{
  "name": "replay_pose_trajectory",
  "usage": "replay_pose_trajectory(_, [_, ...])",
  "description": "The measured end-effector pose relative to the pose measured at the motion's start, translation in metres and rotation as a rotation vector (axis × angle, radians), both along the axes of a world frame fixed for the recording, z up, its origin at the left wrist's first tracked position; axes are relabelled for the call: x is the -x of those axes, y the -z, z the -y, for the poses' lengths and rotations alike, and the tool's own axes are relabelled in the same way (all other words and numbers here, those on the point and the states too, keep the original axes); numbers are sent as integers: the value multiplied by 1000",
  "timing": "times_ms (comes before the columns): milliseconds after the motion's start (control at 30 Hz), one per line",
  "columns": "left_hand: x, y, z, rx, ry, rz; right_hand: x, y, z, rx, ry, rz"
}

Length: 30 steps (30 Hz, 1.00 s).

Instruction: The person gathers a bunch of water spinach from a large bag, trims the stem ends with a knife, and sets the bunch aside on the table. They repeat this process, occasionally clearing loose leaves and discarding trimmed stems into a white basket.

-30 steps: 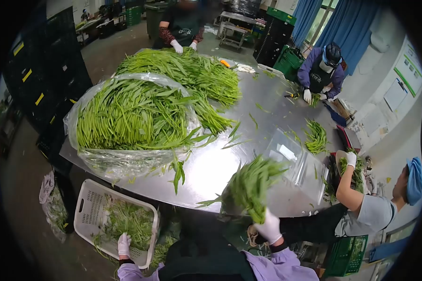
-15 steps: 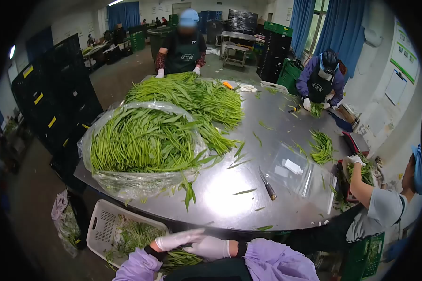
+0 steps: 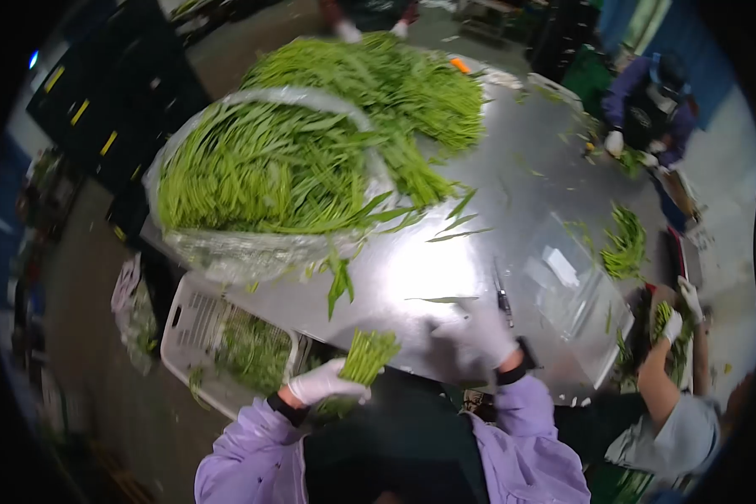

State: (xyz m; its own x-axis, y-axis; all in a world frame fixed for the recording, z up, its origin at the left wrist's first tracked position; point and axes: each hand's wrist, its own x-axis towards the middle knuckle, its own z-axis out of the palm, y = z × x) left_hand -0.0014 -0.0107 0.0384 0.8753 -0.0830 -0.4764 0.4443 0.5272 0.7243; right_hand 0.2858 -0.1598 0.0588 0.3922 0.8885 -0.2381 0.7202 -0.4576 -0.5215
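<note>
My left hand (image 3: pixel 328 383), in a white glove, is closed around a bunch of green stems (image 3: pixel 370 356) at the table's near edge. Out over the metal table (image 3: pixel 378 311) reaches my gloved right hand (image 3: pixel 481 333), smeared by motion, so its fingers are unclear. Just beyond it lies a knife (image 3: pixel 503 296). A long loose leaf (image 3: pixel 442 300) rests to the left of the knife. Farther left, a large heap of leafy greens (image 3: pixel 252 181) fills an open clear plastic bag (image 3: pixel 235 252).
A white crate (image 3: pixel 179 336) with greens stands below the table at left. Clear plastic bags (image 3: pixel 563 290) and a small bunch (image 3: pixel 624 244) lie at right. Co-workers' gloved hands are at the far edge (image 3: pixel 349 32), back right (image 3: pixel 615 143) and right (image 3: pixel 672 326).
The view has tilted down. My hands, together before, are now apart: the left has lifted a bunch of stems into view, and the right has moved out over the table toward the knife.
</note>
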Motion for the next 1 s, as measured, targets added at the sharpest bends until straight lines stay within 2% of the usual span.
replay_pose_trajectory(33, [5, 8, 0, 3, -71, -8, -32, 32, 17, -25, 274, 20])
replay_pose_trajectory(67, [9, 11, 1, 0, -142, -8, -63, 48, 37, -76, 321, 121])
replay_pose_trajectory(100, [9, 7, 3, 4, -218, -19, -81, 70, 55, 3, 353, 320])
replay_pose_trajectory(167, [10, 6, 7, -3, -308, -35, -104, 124, 85, 15, 348, 186])
replay_pose_trajectory(200, [14, 6, 9, -10, -344, -44, -90, 130, 83, 62, 318, 381])
replay_pose_trajectory(267, [23, 7, 14, -12, -405, -90, -81, 150, 76, 45, 430, 308])
replay_pose_trajectory(333, [30, -3, 17, -27, -485, -86, -83, 161, 67, -133, 386, -30])
replay_pose_trajectory(367, [36, -6, 16, -36, -516, -86, -67, 136, 47, -176, 393, -364])
replay_pose_trajectory(400, [44, -9, 15, -38, -540, -65, -39, 106, 22, -358, 366, -640])
replay_pose_trajectory(467, [62, -13, 14, -43, -583, -49, -3, 85, -12, -329, 129, -852])
replay_pose_trajectory(533, [82, -17, 11, -71, -613, -2, 43, 66, -48, -228, -110, -915])
replay_pose_trajectory(600, [107, -21, 10, -78, -653, -13, 96, 11, -77, -13, -94, -1295])
replay_pose_trajectory(667, [133, -25, 8, -138, -697, -9, 133, 7, -103, -53, -419, -1087])
replay_pose_trajectory(733, [169, -13, 1, -128, -705, -31, 169, 2, -124, -311, -743, -707])
replay_pose_trajectory(800, [201, -4, -5, -144, -711, 22, 204, 1, -139, -392, -813, -620])
replay_pose_trajectory(867, [221, -14, -11, -80, -760, 16, 235, -2, -150, -439, -910, -351])
replay_pose_trajectory(1000, [252, -17, -17, 63, -726, 169, 282, -6, -169, -442, -984, -299])
